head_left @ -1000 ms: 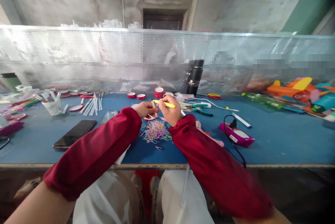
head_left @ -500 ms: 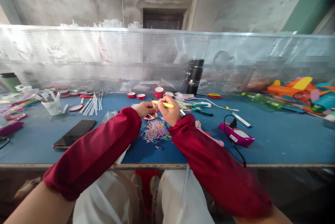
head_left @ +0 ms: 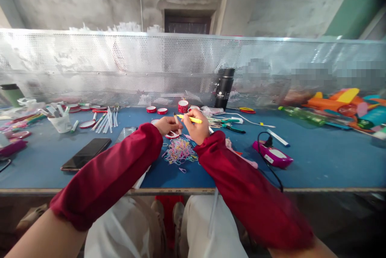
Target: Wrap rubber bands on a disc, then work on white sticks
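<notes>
My left hand is closed on a thin wooden craft stick, which stands tilted between the fingers with a dark mark at its top end. In my right hand is a yellow marker, its tip pointing left at the upper part of the stick; I cannot tell whether the two touch. Beneath both hands lies a heap of small pastel rubber bands. A red-and-white tape roll sits just behind the heap, partly covered by my left fingers.
A black phone and a white cup of pens lie left, near white glue sticks. Behind are tape rolls and a black flask. Pliers, a purple packet with a cable, and a green bottle are right.
My right hand has shifted slightly right with the yellow marker, drawing it back a little from my left fingers. My left hand keeps the stick in nearly the same place.
</notes>
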